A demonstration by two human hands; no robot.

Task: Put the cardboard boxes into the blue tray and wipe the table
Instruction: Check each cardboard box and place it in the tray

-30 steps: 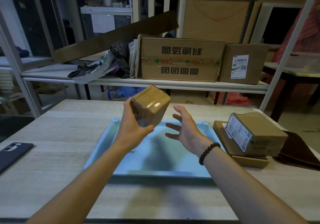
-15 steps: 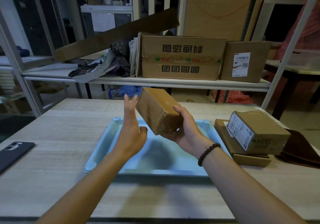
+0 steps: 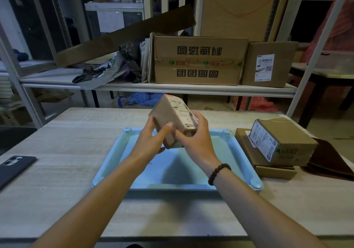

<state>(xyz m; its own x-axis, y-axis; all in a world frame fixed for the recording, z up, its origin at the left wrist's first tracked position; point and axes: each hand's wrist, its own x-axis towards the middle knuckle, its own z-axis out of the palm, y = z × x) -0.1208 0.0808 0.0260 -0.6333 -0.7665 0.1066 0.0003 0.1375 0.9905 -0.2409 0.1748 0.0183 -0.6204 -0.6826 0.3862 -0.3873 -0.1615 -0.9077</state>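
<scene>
I see the small cardboard box held in the air above the blue tray, tilted, its far end raised toward 12 o'clock and a white label facing up and to the right. The label print is too small for me to read. Both hands grip it: my left hand closes on its near left side with the thumb pressed across the brown face, and my right hand wraps its right side, fingers curled over the label edge. The box's underside and near end are hidden behind those fingers. A dark bead bracelet sits on the right wrist.

The tray lies flat on the wooden table, its middle partly covered by my forearms. At 3 o'clock from the tray, 2 more boxes are stacked: a labelled box resting on a flat box, most of which is hidden. A dark brown cloth lies just beyond them, cut off by the frame edge. At 9 o'clock, a dark phone lies camera up, also cut off. Behind, a shelf carries large cartons in dim light.
</scene>
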